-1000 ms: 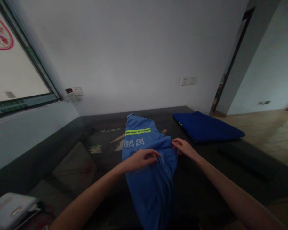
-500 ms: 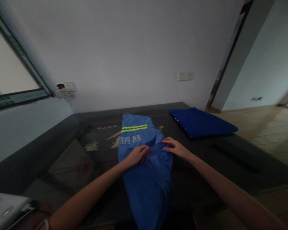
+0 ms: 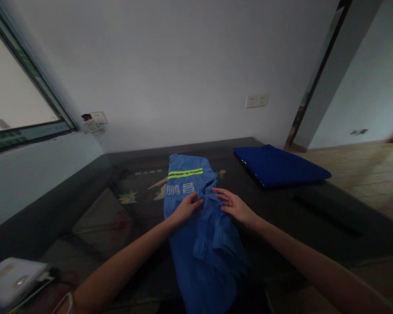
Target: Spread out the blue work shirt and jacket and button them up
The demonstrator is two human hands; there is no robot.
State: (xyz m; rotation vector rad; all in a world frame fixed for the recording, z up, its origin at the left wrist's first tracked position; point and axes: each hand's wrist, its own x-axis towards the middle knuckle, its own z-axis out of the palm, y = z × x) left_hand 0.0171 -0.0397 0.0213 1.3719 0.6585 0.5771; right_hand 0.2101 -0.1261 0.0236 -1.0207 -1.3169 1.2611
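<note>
A blue work jacket (image 3: 199, 244) lies lengthwise on the dark table, folded narrow. A yellow-green reflective stripe and white lettering show on its far part, and its near end hangs toward me past the table edge. My left hand (image 3: 187, 208) is closed on the cloth just below the lettering, its fingertips partly hidden. At the jacket's right side, my right hand (image 3: 235, 208) grips bunched fabric with bent fingers. Between and below the hands, what looks like a sleeve with its cuff lies loosely rumpled on top.
A folded dark-blue garment (image 3: 278, 168) rests at the table's right back. The black table (image 3: 144, 253) has a printed flower picture and meets the wall behind. A white device (image 3: 15, 279) with cables sits at the near left. Sockets (image 3: 257, 101) are on the wall.
The sleeve-like part now lies over the jacket's lower right, with its cuff showing. My right hand has shifted slightly left and gathered cloth toward my left hand. The view has turned slightly.
</note>
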